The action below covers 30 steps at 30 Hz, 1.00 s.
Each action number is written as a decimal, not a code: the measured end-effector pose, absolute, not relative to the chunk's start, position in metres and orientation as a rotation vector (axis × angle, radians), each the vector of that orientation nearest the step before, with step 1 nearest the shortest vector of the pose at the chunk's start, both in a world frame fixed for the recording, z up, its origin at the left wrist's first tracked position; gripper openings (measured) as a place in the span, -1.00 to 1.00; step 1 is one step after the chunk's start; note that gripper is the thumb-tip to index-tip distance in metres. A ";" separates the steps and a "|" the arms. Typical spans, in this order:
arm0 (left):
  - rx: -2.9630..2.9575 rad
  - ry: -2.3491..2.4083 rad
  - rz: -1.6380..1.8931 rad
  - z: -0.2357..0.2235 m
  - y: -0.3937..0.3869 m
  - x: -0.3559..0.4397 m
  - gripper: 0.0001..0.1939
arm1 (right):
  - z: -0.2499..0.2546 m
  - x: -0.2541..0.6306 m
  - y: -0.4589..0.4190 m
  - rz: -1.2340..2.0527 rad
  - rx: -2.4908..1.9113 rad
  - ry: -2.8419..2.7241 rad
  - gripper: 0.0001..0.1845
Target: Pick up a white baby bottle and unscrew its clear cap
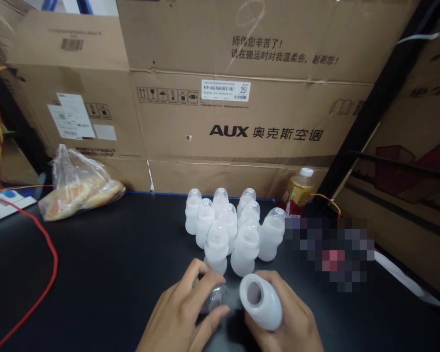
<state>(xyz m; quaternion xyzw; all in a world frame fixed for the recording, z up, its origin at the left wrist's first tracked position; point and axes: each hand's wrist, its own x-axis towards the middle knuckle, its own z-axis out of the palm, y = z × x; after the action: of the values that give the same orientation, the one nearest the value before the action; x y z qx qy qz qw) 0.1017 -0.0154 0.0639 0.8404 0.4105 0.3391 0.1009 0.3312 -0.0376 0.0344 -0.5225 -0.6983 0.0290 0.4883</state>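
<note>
My right hand (289, 322) grips a white plastic bottle (262, 303), uncapped, its open mouth tilted up and to the left. My left hand (183, 313) pinches a clear plastic cap (214, 298) between thumb and fingers, just left of the bottle's mouth and apart from it. Right behind my hands, several more white bottles with clear caps (229, 230) stand upright in a tight cluster on the black table (106, 264).
A clear bag of bread (77, 188) lies at the table's back left. A red cable (47, 254) curves along the left side. A drink bottle with a yellow label (298, 190) stands back right. Large cardboard boxes (242, 122) form a wall behind.
</note>
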 end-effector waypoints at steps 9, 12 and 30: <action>2.636 1.317 1.072 0.063 -0.016 0.103 -0.56 | 0.045 0.328 -0.038 0.174 -1.304 -1.637 -0.90; 2.738 1.363 0.984 0.062 -0.017 0.102 -0.57 | 0.044 0.328 -0.038 0.173 -1.291 -1.648 -0.91; 2.941 1.240 1.056 0.069 -0.013 0.105 -0.71 | 0.044 0.329 -0.039 0.166 -1.276 -1.676 -0.89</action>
<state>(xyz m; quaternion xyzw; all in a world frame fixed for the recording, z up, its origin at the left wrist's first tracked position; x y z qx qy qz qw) 0.1051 -0.0126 0.0692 0.8695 0.3666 0.3123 -0.1099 0.3286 -0.0388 0.0435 -0.5258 -0.6907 0.0683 0.4918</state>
